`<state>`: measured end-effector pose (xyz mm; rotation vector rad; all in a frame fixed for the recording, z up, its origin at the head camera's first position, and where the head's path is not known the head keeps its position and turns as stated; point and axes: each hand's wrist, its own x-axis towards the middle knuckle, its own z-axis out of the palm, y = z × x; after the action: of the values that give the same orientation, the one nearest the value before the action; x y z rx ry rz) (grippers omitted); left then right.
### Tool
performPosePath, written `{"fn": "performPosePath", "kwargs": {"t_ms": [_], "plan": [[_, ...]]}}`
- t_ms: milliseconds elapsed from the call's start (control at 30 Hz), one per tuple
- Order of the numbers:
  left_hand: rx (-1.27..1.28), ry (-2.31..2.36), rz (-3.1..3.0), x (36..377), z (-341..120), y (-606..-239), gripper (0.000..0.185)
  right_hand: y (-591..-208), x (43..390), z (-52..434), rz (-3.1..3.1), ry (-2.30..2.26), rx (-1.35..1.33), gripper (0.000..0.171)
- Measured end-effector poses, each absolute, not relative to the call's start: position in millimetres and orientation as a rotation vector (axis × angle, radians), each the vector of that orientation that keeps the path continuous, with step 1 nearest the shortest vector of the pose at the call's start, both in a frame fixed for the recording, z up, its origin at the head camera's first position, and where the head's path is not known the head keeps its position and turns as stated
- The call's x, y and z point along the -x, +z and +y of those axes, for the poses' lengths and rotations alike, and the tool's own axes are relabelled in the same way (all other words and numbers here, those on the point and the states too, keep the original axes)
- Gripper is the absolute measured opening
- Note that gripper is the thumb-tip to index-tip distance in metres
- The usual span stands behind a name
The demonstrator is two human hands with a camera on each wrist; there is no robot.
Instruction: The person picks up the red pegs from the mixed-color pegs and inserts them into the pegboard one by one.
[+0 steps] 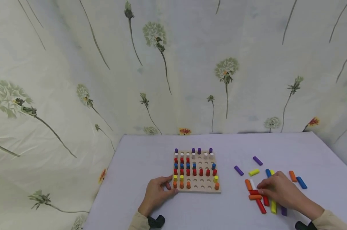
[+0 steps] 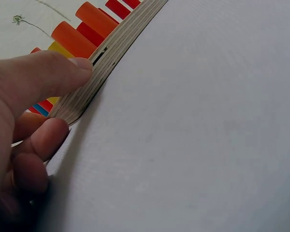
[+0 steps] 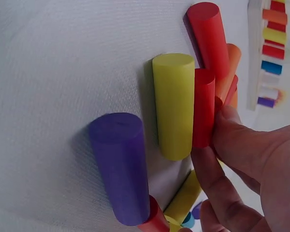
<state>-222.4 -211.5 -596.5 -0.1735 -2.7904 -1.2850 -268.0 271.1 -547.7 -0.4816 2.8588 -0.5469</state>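
left grip [image 1: 156,194]: steadies plywood pegboard [image 1: 200,189] | right grip [image 1: 280,190]: pinches smooth red cylinder peg [image 1: 254,192]

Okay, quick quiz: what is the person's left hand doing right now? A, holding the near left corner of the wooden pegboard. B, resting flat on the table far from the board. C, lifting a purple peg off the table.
A: the left hand pinches the wooden pegboard at its near left corner, thumb on its edge.

wooden pegboard [image 1: 197,188]: flat on table, part-filled | red peg [image 1: 254,192]: lying among loose pegs
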Motion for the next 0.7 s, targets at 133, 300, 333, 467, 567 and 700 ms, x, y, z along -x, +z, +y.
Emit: {"fn": "performPosePath", "kwargs": {"t_ms": [133,300,333,467,567,700], "plan": [[0.174,-1.283,-2.791,220.9,-210.6,-596.4,0.058,-550.5,266.2,271.5,2.875,-0.555,0.482,0.01],[0.176,-1.296,-2.78,221.7,-210.8,-595.2,0.058,-552.9,265.0,270.2,2.889,-0.545,0.474,0.006],[0.173,-1.303,-2.782,221.8,-210.8,-595.2,0.058,-552.7,264.7,269.8,2.888,-0.536,0.459,0.005],[0.166,-1.323,-2.788,221.0,-210.6,-596.3,0.059,-550.0,263.1,270.4,2.88,-0.53,0.412,0.009],[0.162,-1.319,-2.787,220.2,-210.6,-596.6,0.059,-544.5,263.6,272.2,2.895,-0.557,0.383,0.012],[0.162,-1.306,-2.785,221.0,-211.3,-595.5,0.058,-538.0,265.6,276.2,2.919,-0.611,0.392,0.01]]}}
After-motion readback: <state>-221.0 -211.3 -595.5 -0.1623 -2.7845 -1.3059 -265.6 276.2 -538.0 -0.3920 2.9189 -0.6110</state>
